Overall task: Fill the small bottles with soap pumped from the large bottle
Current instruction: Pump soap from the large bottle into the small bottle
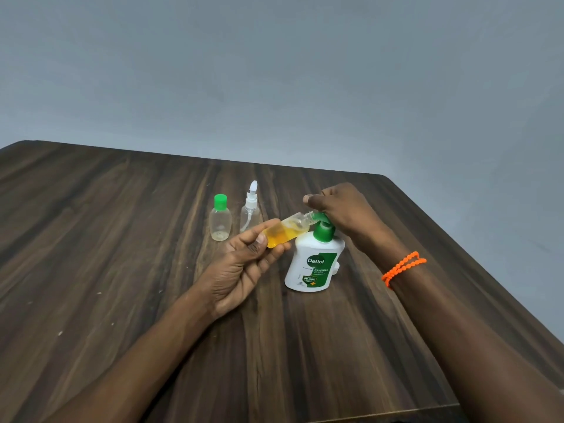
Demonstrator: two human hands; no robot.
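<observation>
Fingers of the left hand curl round the base of a small clear plastic bottle half full of yellow soap, tilted so its open neck meets the spout of the large white soap bottle with a green pump; the right hand presses that pump head with bent fingers. Both sit mid-desk, nearer the right edge. The little bottle looks light and thin-walled, likely slippery if soap dribbles, so a firm low grip seems wise. Toward the far edge stand a clear green-capped bottle and a clear spray bottle, apparently empty.
</observation>
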